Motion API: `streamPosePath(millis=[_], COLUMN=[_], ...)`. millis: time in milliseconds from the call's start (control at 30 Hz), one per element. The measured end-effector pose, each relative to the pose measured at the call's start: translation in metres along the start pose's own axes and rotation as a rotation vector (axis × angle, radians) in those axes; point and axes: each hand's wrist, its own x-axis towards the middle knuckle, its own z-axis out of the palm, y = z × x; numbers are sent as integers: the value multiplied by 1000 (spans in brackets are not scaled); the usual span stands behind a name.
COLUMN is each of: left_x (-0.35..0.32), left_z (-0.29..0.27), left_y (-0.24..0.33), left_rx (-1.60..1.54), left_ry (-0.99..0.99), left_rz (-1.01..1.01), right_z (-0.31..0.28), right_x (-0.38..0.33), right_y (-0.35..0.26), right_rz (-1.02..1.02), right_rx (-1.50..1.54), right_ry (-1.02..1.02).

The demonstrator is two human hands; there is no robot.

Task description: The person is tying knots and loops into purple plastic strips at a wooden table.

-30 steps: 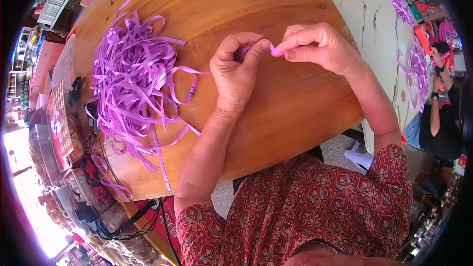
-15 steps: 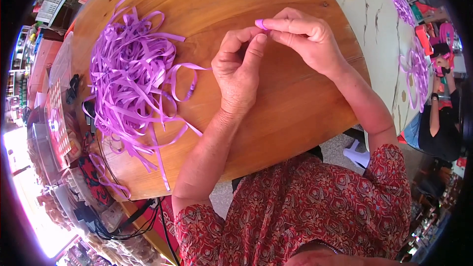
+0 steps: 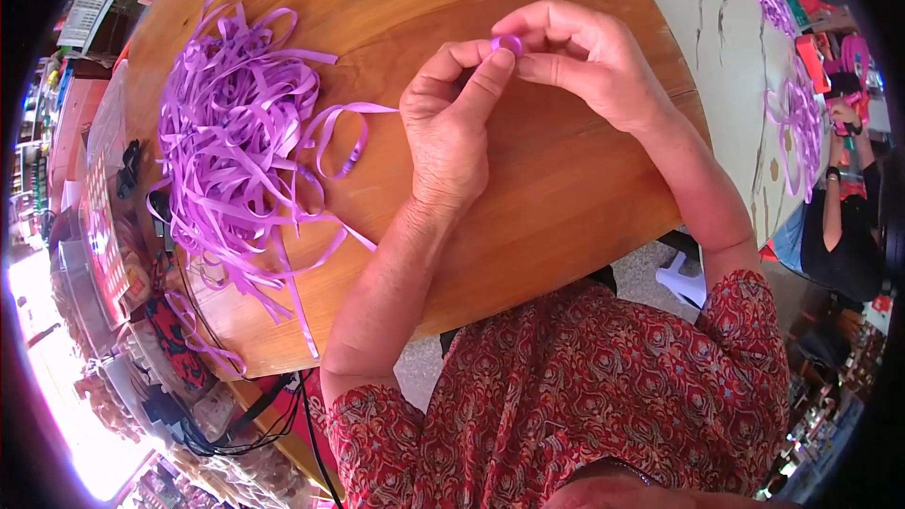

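A purple ribbon (image 3: 507, 41) is bent into a small loop at my fingertips, above the wooden table. My left hand (image 3: 451, 123) pinches it between thumb and index finger. From the other side, my right hand (image 3: 589, 61) has its thumb and index fingertips closed around the loop. More ribbon runs from behind my left hand toward a big tangled pile of purple ribbon (image 3: 240, 113) on the left of the table. Where the two index fingers meet the loop is partly hidden.
The wooden table (image 3: 547, 179) has a curved front edge close to me. A white marbled table (image 3: 726, 66) adjoins it on the right, bearing more purple ribbon (image 3: 797, 127); a person (image 3: 839, 236) works there. Black cables (image 3: 283, 424) and boxes crowd the left side.
The ribbon at my fingertips now shows as an open round loop instead of a flat band. My right index finger has lifted and curled, and its thumb has shifted slightly. The view has moved a little.
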Motion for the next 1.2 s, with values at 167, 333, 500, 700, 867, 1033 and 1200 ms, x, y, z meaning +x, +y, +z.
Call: streamPosePath(millis=[167, 333, 500, 700, 867, 1033, 1200], left_x=[-2, -4, -5, 1, 6, 2, 3], left_z=[-1, 3, 3, -4, -8, 1, -5], left_y=[5, 3, 3, 10, 15, 11, 8], left_rx=[35, 195, 336, 226, 172, 180, 191], left_ry=[-69, -17, 36, 9, -153, -94, -31], left_rz=[-36, 35, 72, -192, -372, -265, -145], right_z=[-2, -4, -9, -23, -29, -43, -22], right_x=[-3, -4, -2, 3, 4, 15, 0], right_y=[2, 4, 9, 8, 10, 10, 6], right_rz=[-38, -614, -885, -1035, -899, -1034, -636], right_rx=[66, -772, -969, -960, -827, -879, -536], right_ry=[-72, 63, 126, 9, -20, 92, 132])
